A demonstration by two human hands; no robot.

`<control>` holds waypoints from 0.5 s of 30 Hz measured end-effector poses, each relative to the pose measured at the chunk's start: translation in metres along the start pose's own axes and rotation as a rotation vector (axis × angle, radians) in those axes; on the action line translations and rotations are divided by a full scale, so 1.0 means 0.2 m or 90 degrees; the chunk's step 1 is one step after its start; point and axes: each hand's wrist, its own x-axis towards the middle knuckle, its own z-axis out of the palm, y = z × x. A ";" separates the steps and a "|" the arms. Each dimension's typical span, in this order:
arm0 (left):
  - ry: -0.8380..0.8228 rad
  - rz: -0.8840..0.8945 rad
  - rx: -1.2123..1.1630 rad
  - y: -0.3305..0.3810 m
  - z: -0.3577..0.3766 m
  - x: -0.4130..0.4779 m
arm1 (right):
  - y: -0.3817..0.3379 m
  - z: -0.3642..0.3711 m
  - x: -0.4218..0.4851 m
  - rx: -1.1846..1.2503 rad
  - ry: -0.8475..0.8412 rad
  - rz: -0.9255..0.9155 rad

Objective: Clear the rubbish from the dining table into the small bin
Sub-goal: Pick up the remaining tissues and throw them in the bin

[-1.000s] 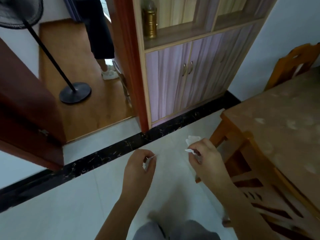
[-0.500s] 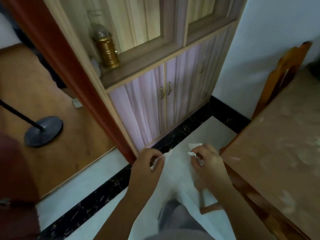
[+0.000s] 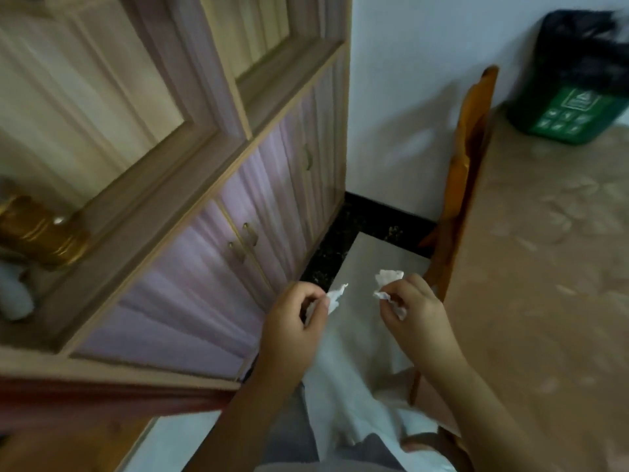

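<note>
Bin point(image 3: 575, 110) newly in view atop table point(image 3: 551, 267); chair point(image 3: 471, 158) alongside, cabinet point(image 3: 272, 185) left.

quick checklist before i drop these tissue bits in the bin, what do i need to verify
1. Left hand grips its tissue scrap: ok.
2. Right hand pinches its crumpled tissue: ok.
3. Small bin in view, standing on the far end of the table: ok.
4. Bin mouth open to drop into: cannot tell, the top with its black liner is blurred.
5. Hands over the bin: not ok, both are low beside the near table edge.
6. Chair out of the way: cannot tell, it stands at the table edge between hands and bin.
</note>
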 end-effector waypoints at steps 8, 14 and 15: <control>-0.159 0.095 -0.077 -0.14 0.15 0.76 | 0.08 0.10 0.47 -0.034 0.127 0.154; -0.237 0.124 -0.142 -0.21 0.19 1.29 | 0.07 0.15 0.92 -0.092 0.197 0.194; -0.248 0.119 -0.150 -0.22 0.20 1.37 | 0.07 0.16 0.98 -0.097 0.203 0.203</control>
